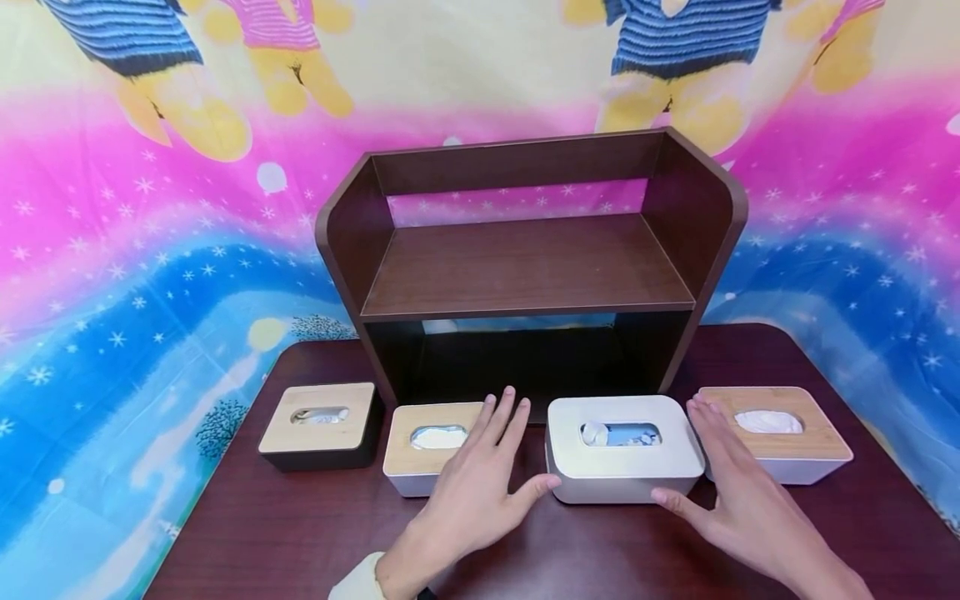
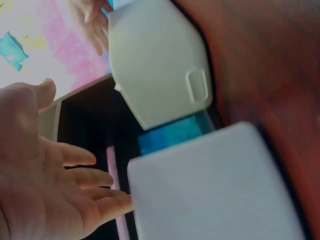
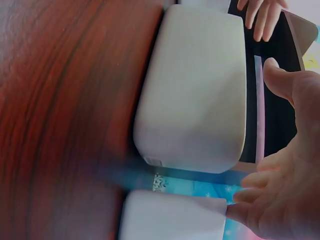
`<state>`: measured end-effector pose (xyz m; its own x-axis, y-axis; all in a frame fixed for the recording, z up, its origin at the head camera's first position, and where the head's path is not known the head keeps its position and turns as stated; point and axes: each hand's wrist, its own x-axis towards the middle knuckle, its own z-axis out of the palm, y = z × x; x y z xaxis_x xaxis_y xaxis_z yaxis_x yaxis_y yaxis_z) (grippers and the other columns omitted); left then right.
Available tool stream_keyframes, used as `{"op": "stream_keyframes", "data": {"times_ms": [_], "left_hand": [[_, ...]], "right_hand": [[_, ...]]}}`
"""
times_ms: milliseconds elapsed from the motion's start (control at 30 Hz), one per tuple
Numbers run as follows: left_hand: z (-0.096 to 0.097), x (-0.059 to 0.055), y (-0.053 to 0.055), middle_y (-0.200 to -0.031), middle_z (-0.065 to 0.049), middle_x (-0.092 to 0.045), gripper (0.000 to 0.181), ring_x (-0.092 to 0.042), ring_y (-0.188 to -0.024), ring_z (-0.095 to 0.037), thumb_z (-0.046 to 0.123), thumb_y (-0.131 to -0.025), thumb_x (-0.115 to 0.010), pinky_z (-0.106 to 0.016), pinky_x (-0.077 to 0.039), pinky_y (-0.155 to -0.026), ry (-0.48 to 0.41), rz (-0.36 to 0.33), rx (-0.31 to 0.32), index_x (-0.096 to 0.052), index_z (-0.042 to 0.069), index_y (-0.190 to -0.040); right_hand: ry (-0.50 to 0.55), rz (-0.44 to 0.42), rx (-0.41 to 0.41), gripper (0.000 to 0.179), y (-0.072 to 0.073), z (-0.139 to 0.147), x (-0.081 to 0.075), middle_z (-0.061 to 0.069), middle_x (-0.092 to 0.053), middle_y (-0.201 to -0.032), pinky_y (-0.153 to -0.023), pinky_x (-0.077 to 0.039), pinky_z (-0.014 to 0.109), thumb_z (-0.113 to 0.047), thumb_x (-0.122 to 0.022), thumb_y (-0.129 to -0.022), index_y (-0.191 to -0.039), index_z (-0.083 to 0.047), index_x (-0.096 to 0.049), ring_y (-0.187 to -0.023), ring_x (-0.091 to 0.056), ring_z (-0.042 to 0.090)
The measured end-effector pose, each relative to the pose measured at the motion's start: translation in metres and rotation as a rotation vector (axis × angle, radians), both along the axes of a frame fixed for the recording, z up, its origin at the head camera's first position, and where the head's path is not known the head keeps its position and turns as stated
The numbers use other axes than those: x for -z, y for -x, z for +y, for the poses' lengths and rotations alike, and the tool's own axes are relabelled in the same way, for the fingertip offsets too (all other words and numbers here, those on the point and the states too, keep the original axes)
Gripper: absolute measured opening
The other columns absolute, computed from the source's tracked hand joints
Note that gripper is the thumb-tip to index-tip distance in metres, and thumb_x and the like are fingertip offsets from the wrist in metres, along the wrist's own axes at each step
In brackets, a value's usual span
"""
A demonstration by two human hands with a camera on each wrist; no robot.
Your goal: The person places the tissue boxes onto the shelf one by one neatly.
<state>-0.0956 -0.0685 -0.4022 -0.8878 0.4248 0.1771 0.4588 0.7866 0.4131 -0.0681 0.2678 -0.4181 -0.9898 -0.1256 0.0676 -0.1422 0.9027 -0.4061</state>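
Observation:
A cream tissue box (image 1: 626, 483) with an oval slot stands between my two hands. Left of it, my left hand (image 1: 480, 487) has its fingers extended, overlapping the right end of a white tissue box with a bamboo lid (image 1: 415, 417). Its thumb points toward the cream box's left side. On the other side my right hand (image 1: 742, 500) is held with fingers straight, at the gap before another bamboo-lidded white tissue box (image 1: 813, 433). That thumb reaches toward the cream box's front right corner. In both wrist views the palms face the cream box (image 2: 160, 60) and neither hand grips anything.
A dark brown two-tier shelf (image 1: 525, 267) stands behind the boxes, its lower compartment facing them. At the far left is a black tissue box with a pale wooden lid (image 1: 330, 437). Everything rests on a reddish-brown table (image 1: 300, 533) before a colourful printed cloth (image 1: 150, 250).

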Motion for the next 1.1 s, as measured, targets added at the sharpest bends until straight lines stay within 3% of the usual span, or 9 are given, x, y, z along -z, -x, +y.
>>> {"op": "stream_keyframes", "data": {"times_ms": [233,400,567,667,800,933,1100], "left_hand": [[0.018,0.014,0.0,-0.18,-0.007,-0.024,0.09,-0.028,-0.165,-0.033,0.07,-0.103,-0.053,-0.055,-0.043,-0.125,-0.061,-0.005,-0.007,-0.03,0.015,-0.171],[0.027,0.019,-0.002,-0.179,-0.007,-0.025,0.089,-0.033,-0.163,-0.032,0.067,-0.104,-0.055,-0.053,-0.043,-0.125,-0.116,-0.02,0.004,-0.029,0.015,-0.171],[0.034,0.026,-0.002,-0.176,-0.012,-0.033,0.087,-0.044,-0.157,-0.035,0.064,-0.105,-0.057,-0.054,-0.048,-0.121,-0.177,-0.036,0.011,-0.031,0.012,-0.17],[0.038,0.03,-0.002,-0.174,-0.015,-0.036,0.087,-0.052,-0.151,-0.035,0.063,-0.105,-0.057,-0.053,-0.052,-0.117,-0.226,-0.068,0.006,-0.032,0.01,-0.169],[0.042,0.036,-0.002,-0.173,-0.017,-0.039,0.087,-0.052,-0.151,-0.032,0.057,-0.104,-0.064,-0.05,-0.051,-0.119,-0.321,-0.137,-0.003,-0.033,0.007,-0.169],[0.044,0.039,-0.002,-0.17,-0.014,-0.044,0.087,-0.051,-0.152,-0.025,0.049,-0.102,-0.071,-0.046,-0.05,-0.119,-0.396,-0.168,-0.006,-0.033,0.007,-0.169],[0.045,0.044,-0.002,-0.167,-0.018,-0.048,0.082,-0.055,-0.147,-0.027,0.037,-0.103,-0.074,-0.032,-0.061,-0.103,-0.499,-0.197,0.013,-0.035,0.004,-0.167]], "right_hand": [[0.026,0.01,0.02,0.127,-0.002,-0.008,0.0,0.02,-0.014,-0.181,-0.106,-0.043,0.082,-0.074,-0.076,-0.087,-0.175,-0.021,-0.001,-0.153,-0.036,0.055],[0.087,-0.016,0.032,0.123,-0.001,-0.011,0.005,0.024,-0.017,-0.179,-0.107,-0.039,0.084,-0.068,-0.078,-0.088,-0.175,-0.022,-0.003,-0.154,-0.033,0.057],[0.118,-0.055,0.075,0.12,0.001,-0.01,0.012,0.03,-0.019,-0.176,-0.109,-0.038,0.083,-0.066,-0.076,-0.091,-0.174,-0.014,-0.007,-0.152,-0.034,0.06],[0.136,-0.029,0.088,0.118,0.001,-0.009,0.016,0.035,-0.025,-0.172,-0.109,-0.041,0.08,-0.061,-0.078,-0.092,-0.173,-0.006,-0.012,-0.149,-0.038,0.061],[0.152,-0.003,0.105,0.113,0.0,-0.008,0.02,0.038,-0.034,-0.166,-0.107,-0.045,0.076,-0.055,-0.08,-0.094,-0.17,0.002,-0.018,-0.145,-0.044,0.061],[0.15,-0.028,0.128,0.111,0.001,-0.006,0.023,0.04,-0.037,-0.163,-0.107,-0.046,0.074,-0.054,-0.078,-0.096,-0.168,0.008,-0.019,-0.143,-0.047,0.061],[0.165,-0.026,0.152,0.107,0.001,-0.005,0.026,0.041,-0.041,-0.161,-0.101,-0.056,0.061,-0.05,-0.079,-0.097,-0.167,0.008,-0.023,-0.137,-0.057,0.055]]}}
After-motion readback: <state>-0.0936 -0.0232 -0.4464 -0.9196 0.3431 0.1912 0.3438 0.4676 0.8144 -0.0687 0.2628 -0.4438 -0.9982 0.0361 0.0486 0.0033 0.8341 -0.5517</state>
